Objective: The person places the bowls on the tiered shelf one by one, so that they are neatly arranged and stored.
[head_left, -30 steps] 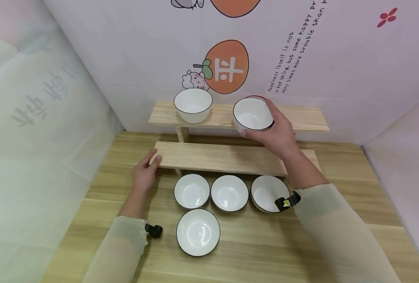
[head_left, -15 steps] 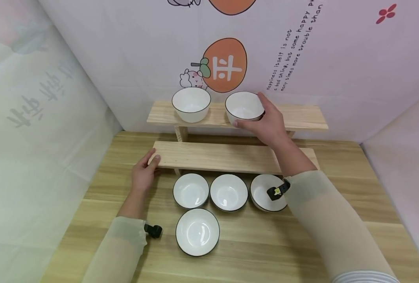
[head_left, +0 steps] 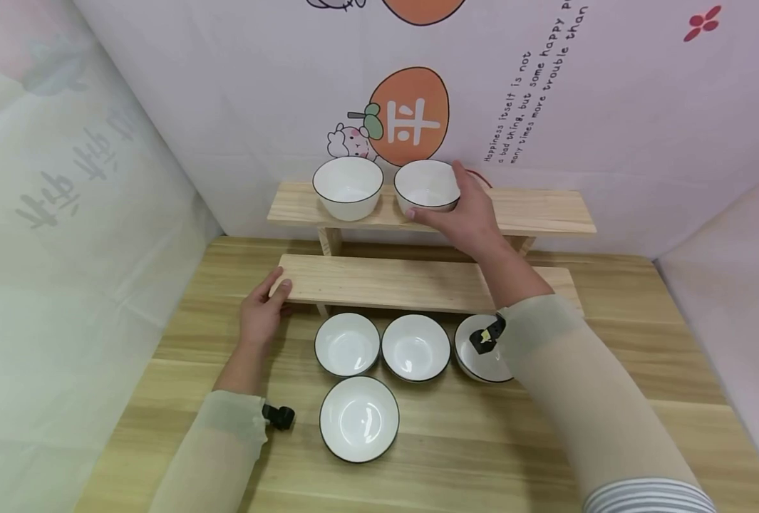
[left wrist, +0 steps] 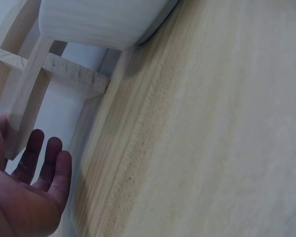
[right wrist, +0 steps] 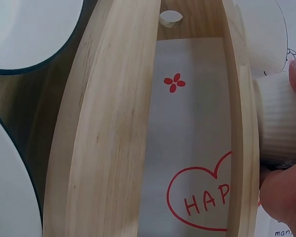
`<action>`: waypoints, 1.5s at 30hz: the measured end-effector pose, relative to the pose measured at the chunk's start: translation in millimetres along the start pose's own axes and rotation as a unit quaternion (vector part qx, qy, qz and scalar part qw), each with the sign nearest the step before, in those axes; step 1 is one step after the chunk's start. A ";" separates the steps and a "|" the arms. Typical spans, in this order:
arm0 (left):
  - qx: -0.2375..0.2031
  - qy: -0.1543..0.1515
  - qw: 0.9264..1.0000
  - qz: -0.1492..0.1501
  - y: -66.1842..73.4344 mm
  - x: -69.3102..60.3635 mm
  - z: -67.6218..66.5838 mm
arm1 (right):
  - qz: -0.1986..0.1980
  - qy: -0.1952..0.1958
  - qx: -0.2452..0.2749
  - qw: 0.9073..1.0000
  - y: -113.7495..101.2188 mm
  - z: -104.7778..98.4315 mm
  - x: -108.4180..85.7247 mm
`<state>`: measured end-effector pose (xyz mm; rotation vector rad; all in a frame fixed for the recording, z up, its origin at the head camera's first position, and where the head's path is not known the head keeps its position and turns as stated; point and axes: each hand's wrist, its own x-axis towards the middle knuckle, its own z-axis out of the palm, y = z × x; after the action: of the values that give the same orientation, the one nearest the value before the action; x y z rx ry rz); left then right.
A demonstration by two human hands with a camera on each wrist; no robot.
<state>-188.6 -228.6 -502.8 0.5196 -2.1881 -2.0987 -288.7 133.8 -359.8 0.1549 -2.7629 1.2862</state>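
Note:
My right hand [head_left: 465, 217] grips a white bowl [head_left: 427, 184] with a dark rim, thumb at the front and fingers over the right side. This bowl is on the upper board of a wooden two-tier shelf [head_left: 539, 211], right of another white bowl [head_left: 348, 189]. In the right wrist view, part of the held bowl [right wrist: 281, 118] shows beside the thumb. My left hand [head_left: 262, 317] holds the left end of the lower board [head_left: 379, 283], thumb on top. Three fingers [left wrist: 61, 180] extend loosely beyond the board in the left wrist view.
Before the shelf, a row of white bowls [head_left: 416, 348] stands on the wooden table [head_left: 482, 456]. One more bowl [head_left: 359, 419] sits nearer me; the row's right bowl [head_left: 482, 363] is partly covered by my wrist camera. A printed cloth wall [head_left: 257, 92] rises behind.
My right hand has moved left and back with the bowl, bringing it close beside the other bowl on the upper board. The left hand has stayed on the lower board.

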 end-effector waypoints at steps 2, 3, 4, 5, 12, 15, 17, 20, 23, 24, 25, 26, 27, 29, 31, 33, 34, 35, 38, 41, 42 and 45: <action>0.000 0.002 1.000 0.007 -5.1 3.2 -0.7 | 0.001 -0.002 -0.004 1.000 -1.0 0.6 0.4; 0.000 0.003 1.000 0.010 -6.8 4.2 -1.1 | 0.001 -0.002 -0.006 1.000 -1.4 0.7 0.3; 0.000 0.004 1.000 0.014 -8.0 4.8 -1.1 | 0.000 -0.002 -0.007 1.000 -1.4 0.8 0.4; 0.002 0.004 1.000 0.016 -9.0 5.2 -1.0 | -0.003 -0.002 -0.007 1.000 -1.3 0.8 0.5; 0.009 0.008 1.000 0.025 -10.1 4.4 -0.3 | -0.021 -0.003 -0.015 1.000 0.6 -0.3 0.3; 0.007 0.011 1.000 0.023 -9.6 4.5 -0.1 | -0.023 -0.003 -0.008 1.000 0.8 -1.9 -0.5; 0.010 0.014 1.000 0.021 -9.8 4.6 -0.5 | -0.024 -0.004 -0.004 1.000 1.4 -3.0 -1.4; 0.011 0.015 1.000 0.015 -9.6 5.0 -1.0 | -0.027 -0.003 0.003 1.000 3.0 -5.0 -2.7; 0.009 0.011 1.000 0.006 -5.7 3.4 -0.9 | -0.030 -0.003 0.015 0.999 5.3 -7.1 -4.8; 0.009 0.009 1.000 0.004 -2.0 1.0 -0.3 | -0.032 -0.004 0.021 0.999 6.1 -7.7 -5.5; 0.009 0.008 1.000 0.001 1.6 -1.2 0.2 | -0.034 -0.004 0.030 0.999 7.0 -8.3 -6.4; 0.008 0.006 1.000 -0.001 5.7 -3.9 0.9 | -0.033 -0.005 0.036 0.999 7.7 -8.9 -7.4; 0.009 0.005 1.000 -0.003 9.9 -7.0 1.6 | -0.035 -0.004 0.045 0.998 8.9 -9.3 -8.4; 0.011 0.002 1.000 -0.003 17.0 -12.8 2.6 | -0.035 -0.002 0.058 0.998 10.8 -10.7 -10.6; 0.010 0.001 1.000 -0.002 20.4 -15.8 3.3 | -0.033 0.000 0.066 0.997 12.0 -12.2 -12.7; 0.009 0.000 1.000 -0.002 21.3 -17.2 3.4 | -0.032 0.002 0.074 0.997 13.2 -13.7 -14.7; 0.009 0.000 1.000 -0.001 21.5 -17.5 3.4 | -0.031 0.002 0.077 0.997 13.4 -14.4 -15.7; 0.008 0.000 1.000 -0.002 21.8 -17.7 3.6 | -0.030 0.002 0.080 0.996 13.7 -15.0 -16.8; 0.010 0.002 1.000 -0.003 22.4 -18.1 4.1 | -0.022 -0.002 0.087 0.996 14.6 -17.1 -20.6; 0.011 0.004 1.000 -0.004 20.7 -16.1 4.2 | -0.011 -0.010 0.097 0.995 16.1 -19.1 -25.6; 0.011 0.004 1.000 -0.004 18.2 -14.0 3.9 | -0.008 -0.011 0.101 0.995 16.6 -19.7 -27.3; 0.006 0.006 1.000 -0.004 8.0 -6.1 2.4 | -0.003 -0.014 0.116 0.993 18.8 -20.7 -32.3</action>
<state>-185.1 -224.5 -494.0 0.5400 -2.1965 -2.0830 -258.3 163.4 -364.8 0.1988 -2.6251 1.6117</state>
